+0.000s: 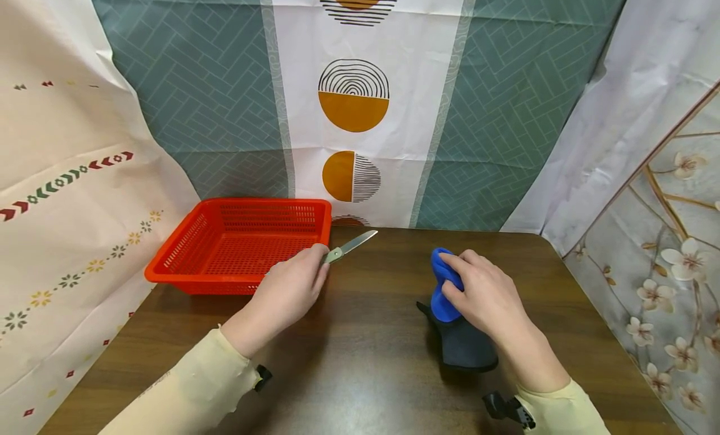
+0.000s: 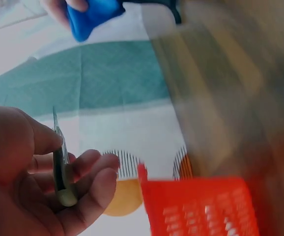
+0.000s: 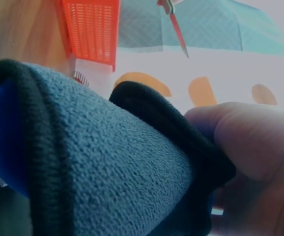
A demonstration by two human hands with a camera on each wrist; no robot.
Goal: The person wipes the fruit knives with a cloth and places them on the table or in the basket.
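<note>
A small knife with a pale green handle (image 1: pixel 334 255) is held in my left hand (image 1: pixel 289 285), its silver blade (image 1: pixel 360 240) pointing away and to the right. In the left wrist view, fingers and thumb lie around the handle of the knife (image 2: pixel 62 172). My right hand (image 1: pixel 489 291) grips a folded cloth (image 1: pixel 445 300), bright blue on one face and grey with black edging on the other. The grey face of the cloth (image 3: pixel 112 152) fills much of the right wrist view and hangs below the hand. The cloth and knife are well apart.
A red plastic basket (image 1: pixel 185 278) with slotted walls stands at the back left of the brown wooden table (image 1: pixel 371 360), just beyond my left hand. A patterned curtain (image 1: pixel 225 97) hangs behind the table. Floral fabric (image 1: pixel 683 297) is on the right.
</note>
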